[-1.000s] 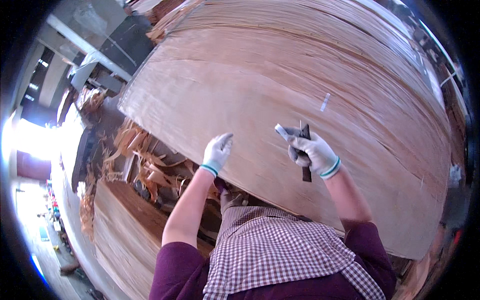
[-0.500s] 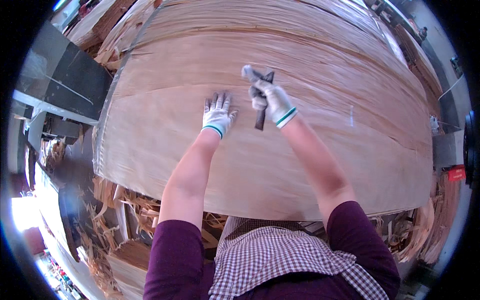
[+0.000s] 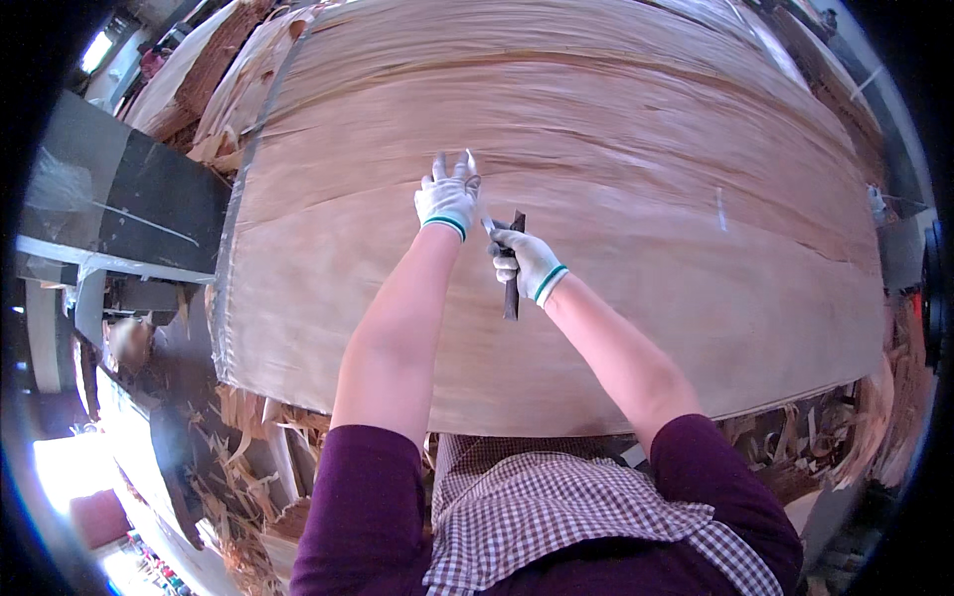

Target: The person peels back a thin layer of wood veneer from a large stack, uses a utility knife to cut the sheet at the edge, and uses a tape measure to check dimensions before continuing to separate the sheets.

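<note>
My left hand (image 3: 448, 202), in a white glove with grey fingertips and a green cuff line, lies on a broad tan sheet of wood veneer (image 3: 636, 318). Its fingers are apart. Just to its right and nearer to me, my right hand (image 3: 527, 264), gloved the same way, is closed round a dark, narrow, bar-shaped tool (image 3: 512, 296); the grip hides its middle. A thin whitish strip (image 3: 485, 213) shows between the two hands, running from my right fingers toward my left fingertips. Whether the left fingers touch it is unclear.
Wavy ridges cross the far part of the veneer, and a short white mark (image 3: 721, 210) lies at right. A dark metal machine part (image 3: 149, 199) stands beside the left edge. Torn veneer scraps (image 3: 238, 457) litter the floor; stacked veneer (image 3: 194, 74) lies far left.
My right hand has come nearer to me and slightly left with the dark tool. My left hand has moved a little farther away and right. The whitish strip now shows between them.
</note>
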`<move>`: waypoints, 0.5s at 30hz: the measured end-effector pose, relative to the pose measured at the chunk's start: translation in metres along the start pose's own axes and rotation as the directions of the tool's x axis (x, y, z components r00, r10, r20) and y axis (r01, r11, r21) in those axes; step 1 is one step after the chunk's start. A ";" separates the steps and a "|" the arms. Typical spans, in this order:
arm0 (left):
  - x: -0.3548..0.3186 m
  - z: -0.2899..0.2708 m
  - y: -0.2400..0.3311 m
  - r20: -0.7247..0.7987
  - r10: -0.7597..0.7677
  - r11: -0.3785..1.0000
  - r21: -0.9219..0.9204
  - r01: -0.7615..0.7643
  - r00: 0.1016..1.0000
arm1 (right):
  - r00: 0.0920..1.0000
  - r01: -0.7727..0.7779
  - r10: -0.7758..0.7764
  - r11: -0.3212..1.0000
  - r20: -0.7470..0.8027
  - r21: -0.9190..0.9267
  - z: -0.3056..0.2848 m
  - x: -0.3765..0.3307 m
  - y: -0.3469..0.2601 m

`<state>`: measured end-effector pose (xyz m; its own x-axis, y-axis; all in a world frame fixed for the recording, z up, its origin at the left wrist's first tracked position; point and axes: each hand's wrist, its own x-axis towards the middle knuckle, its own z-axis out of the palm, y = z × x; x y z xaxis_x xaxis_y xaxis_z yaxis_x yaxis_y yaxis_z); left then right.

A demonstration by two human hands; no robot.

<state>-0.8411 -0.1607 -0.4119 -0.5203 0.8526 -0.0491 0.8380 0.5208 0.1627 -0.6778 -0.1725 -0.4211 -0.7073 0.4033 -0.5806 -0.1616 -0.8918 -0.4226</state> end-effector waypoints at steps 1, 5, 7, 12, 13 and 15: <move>0.005 0.002 0.001 0.032 0.033 0.999 0.035 -0.034 0.999 | 1.000 -0.008 0.007 0.999 0.016 0.033 0.000 -0.002 0.003; 0.019 0.020 -0.012 0.100 0.162 0.979 0.108 -0.172 0.982 | 1.000 0.012 -0.016 0.985 0.024 0.174 -0.001 -0.007 0.008; 0.015 0.021 -0.004 0.086 0.197 0.974 0.097 -0.205 0.977 | 0.994 0.094 -0.100 0.988 0.043 0.125 -0.007 -0.009 0.005; 0.018 0.016 -0.005 0.078 0.238 0.970 -0.069 -0.233 0.968 | 0.962 0.108 -0.138 0.985 -0.237 -0.137 -0.012 -0.024 -0.016; 0.022 0.019 -0.010 0.018 0.253 0.955 -0.164 -0.246 0.967 | 0.953 0.113 -0.153 0.980 -0.260 -0.162 -0.009 -0.026 -0.016; 0.031 0.032 -0.031 -0.107 0.238 0.907 -0.332 -0.261 0.965 | 0.937 0.124 -0.182 0.971 -0.298 -0.205 0.004 -0.024 -0.012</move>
<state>-0.8780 -0.1492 -0.4497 -0.3203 0.9423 0.0970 0.8408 0.2356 0.4874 -0.6612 -0.1722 -0.3992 -0.4280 0.6015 -0.6746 -0.1033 -0.7740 -0.6247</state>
